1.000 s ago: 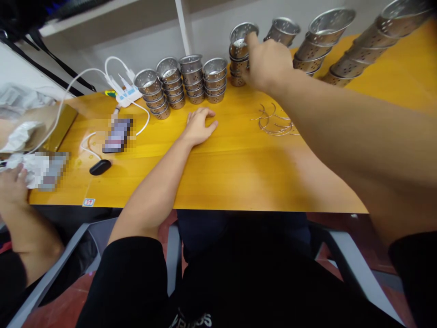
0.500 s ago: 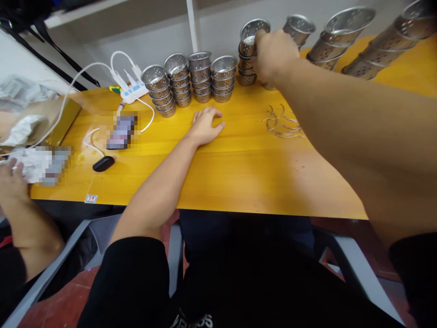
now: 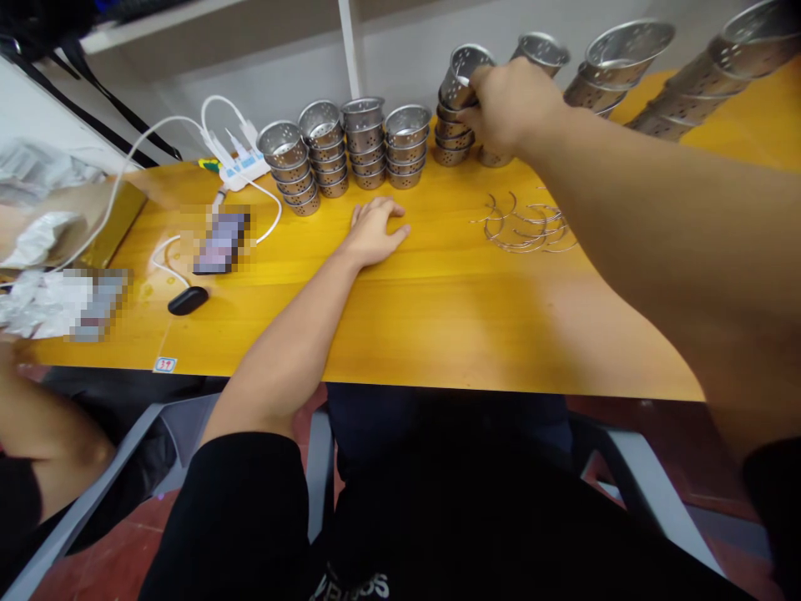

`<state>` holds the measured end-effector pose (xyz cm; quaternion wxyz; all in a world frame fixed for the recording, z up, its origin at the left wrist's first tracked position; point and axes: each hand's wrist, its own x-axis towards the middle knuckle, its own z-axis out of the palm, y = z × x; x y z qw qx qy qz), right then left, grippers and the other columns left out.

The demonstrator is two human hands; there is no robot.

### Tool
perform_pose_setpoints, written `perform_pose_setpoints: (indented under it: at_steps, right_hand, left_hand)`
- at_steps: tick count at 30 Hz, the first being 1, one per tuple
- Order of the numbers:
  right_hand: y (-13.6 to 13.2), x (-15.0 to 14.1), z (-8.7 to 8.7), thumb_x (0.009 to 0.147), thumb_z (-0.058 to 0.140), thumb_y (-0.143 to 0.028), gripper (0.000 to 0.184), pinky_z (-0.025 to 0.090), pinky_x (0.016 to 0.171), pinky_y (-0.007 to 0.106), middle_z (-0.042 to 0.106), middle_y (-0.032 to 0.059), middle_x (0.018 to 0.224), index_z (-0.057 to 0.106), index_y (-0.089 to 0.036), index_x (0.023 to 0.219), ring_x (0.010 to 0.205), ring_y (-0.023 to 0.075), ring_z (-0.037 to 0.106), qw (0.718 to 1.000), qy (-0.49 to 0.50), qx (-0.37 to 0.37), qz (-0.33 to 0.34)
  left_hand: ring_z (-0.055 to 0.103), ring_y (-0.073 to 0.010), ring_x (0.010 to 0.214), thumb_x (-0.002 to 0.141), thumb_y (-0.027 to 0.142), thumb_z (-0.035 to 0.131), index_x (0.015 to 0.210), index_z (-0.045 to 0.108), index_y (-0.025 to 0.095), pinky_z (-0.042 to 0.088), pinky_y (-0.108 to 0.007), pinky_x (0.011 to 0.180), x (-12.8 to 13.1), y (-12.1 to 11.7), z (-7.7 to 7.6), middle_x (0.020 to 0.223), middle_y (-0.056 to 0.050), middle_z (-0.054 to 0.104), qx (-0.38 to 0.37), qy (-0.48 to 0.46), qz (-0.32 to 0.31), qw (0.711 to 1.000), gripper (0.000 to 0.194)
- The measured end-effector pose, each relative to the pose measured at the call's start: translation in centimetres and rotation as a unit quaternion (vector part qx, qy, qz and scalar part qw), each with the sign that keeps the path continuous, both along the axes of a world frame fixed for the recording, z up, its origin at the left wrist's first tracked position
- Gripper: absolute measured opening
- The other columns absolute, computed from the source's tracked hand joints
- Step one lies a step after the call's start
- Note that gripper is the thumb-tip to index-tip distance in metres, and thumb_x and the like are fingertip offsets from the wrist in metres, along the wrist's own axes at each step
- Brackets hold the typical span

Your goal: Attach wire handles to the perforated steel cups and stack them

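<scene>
My right hand (image 3: 516,100) reaches to the back of the table, fingers closed on the rim of a perforated metal cup (image 3: 461,79). This cup tilts at the top of a stack of cups (image 3: 454,142); my hand partly hides the stack. My left hand (image 3: 375,234) lies palm down on the wooden table (image 3: 425,325), fingers spread, holding nothing. Just behind it stand several stacks of the same cups, the nearest being one stack (image 3: 406,154). Thin curved metal wires (image 3: 526,229) lie loosely on the table below my right forearm.
More cup stacks (image 3: 694,96) rise at the back right. To the left are a power strip (image 3: 244,171) with white cables, a phone (image 3: 222,242) and a black oval case (image 3: 188,300). Plastic bags (image 3: 43,305) lie further left, near another person's arm (image 3: 50,417).
The top cup has tipped in my right hand and its base shows more apart from the stack. My left hand stays in place. The other person's hand has drawn back at the left.
</scene>
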<state>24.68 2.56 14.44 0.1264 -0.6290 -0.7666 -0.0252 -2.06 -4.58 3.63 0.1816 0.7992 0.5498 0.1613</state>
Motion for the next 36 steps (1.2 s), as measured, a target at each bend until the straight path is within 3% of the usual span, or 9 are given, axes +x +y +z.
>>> perform_pose_setpoints:
  at_steps: [5,13,16,19,23,27,32,34,36]
  right_hand:
    - [-1.4,0.7,0.1,0.133,0.084,-0.024,0.044,0.068,0.131,0.077,0.083,0.0446,0.161,0.082,0.006,0.165,0.160,0.0611,0.082,1.000,-0.008,0.002,0.005]
    - [-2.9,4.2,0.0,0.122,0.096,-0.018,0.023,0.073,0.122,0.086,0.092,0.0349,0.148,0.089,-0.009,0.142,0.150,0.0670,0.086,0.998,-0.035,0.005,0.042]
    - [-2.0,6.9,-1.5,0.119,0.100,-0.026,0.011,0.076,0.116,0.073,0.098,0.0206,0.132,0.089,-0.022,0.121,0.138,0.0536,0.094,0.998,-0.034,0.036,0.037]
    - [-1.3,9.6,-2.6,0.116,0.102,-0.041,0.023,0.076,0.101,0.058,0.098,0.0090,0.112,0.085,-0.027,0.108,0.124,0.0426,0.097,0.998,-0.038,0.053,0.015]
    - [-1.9,12.0,-2.5,0.118,0.094,-0.044,0.019,0.068,0.086,0.050,0.095,0.0134,0.107,0.087,-0.027,0.125,0.108,0.0413,0.094,0.996,-0.091,0.002,-0.013]
    - [-2.9,13.2,-1.8,0.120,0.091,-0.045,0.020,0.050,0.073,0.046,0.091,0.0125,0.100,0.087,-0.030,0.133,0.087,0.0359,0.083,0.992,-0.123,0.010,-0.011]
    - [-2.3,14.5,-2.3,0.122,0.099,-0.043,0.036,0.043,0.071,0.042,0.096,0.0269,0.132,0.091,-0.015,0.143,0.108,0.0348,0.094,0.989,-0.128,0.020,-0.071]
    - [-1.2,15.7,-3.2,0.119,0.102,-0.045,0.036,0.042,0.073,0.043,0.096,0.0267,0.133,0.093,-0.011,0.129,0.117,0.0345,0.096,0.989,-0.118,0.030,-0.089]
    - [0.2,17.0,-4.0,0.110,0.108,-0.044,0.039,0.042,0.075,0.047,0.097,0.0247,0.128,0.090,-0.010,0.101,0.122,0.0346,0.096,0.994,-0.058,0.047,-0.084]
  left_hand:
    - [0.056,-0.0445,0.196,0.120,0.024,0.083,0.164,0.082,0.016,0.032,-0.068,0.171,0.4,-0.4,0.6,0.197,-0.025,0.066,-0.007,0.003,0.002,1.000,0.045]
    - [0.057,-0.0426,0.195,0.117,0.026,0.084,0.160,0.083,0.021,0.031,-0.069,0.172,0.1,0.0,0.0,0.199,-0.022,0.066,0.001,-0.004,0.001,1.000,0.043]
    - [0.057,-0.0436,0.196,0.118,0.026,0.084,0.162,0.083,0.019,0.030,-0.070,0.172,0.1,0.0,0.1,0.200,-0.024,0.064,-0.003,0.002,0.005,1.000,0.044]
    - [0.055,-0.0445,0.196,0.120,0.026,0.083,0.166,0.082,0.015,0.028,-0.070,0.173,0.3,-0.4,0.8,0.202,-0.027,0.061,-0.012,0.013,0.008,1.000,0.048]
    - [0.055,-0.0425,0.197,0.121,0.026,0.081,0.169,0.081,0.014,0.029,-0.068,0.173,0.6,-1.1,1.6,0.202,-0.026,0.061,-0.017,0.015,0.005,1.000,0.049]
    - [0.053,-0.0415,0.198,0.122,0.024,0.081,0.170,0.079,0.010,0.028,-0.067,0.173,0.8,-1.3,1.9,0.202,-0.029,0.060,-0.023,0.013,0.010,1.000,0.050]
    - [0.053,-0.0417,0.198,0.121,0.022,0.082,0.168,0.080,0.012,0.028,-0.069,0.173,0.6,-0.8,1.4,0.201,-0.028,0.060,-0.019,0.009,0.010,1.000,0.048]
    - [0.054,-0.0419,0.198,0.120,0.023,0.083,0.166,0.080,0.013,0.030,-0.069,0.172,0.5,-0.7,1.2,0.201,-0.028,0.061,-0.015,0.006,0.009,1.000,0.047]
    - [0.054,-0.0418,0.198,0.120,0.022,0.084,0.166,0.081,0.013,0.029,-0.069,0.172,0.4,-0.6,1.1,0.201,-0.028,0.061,-0.016,0.005,0.009,1.000,0.047]
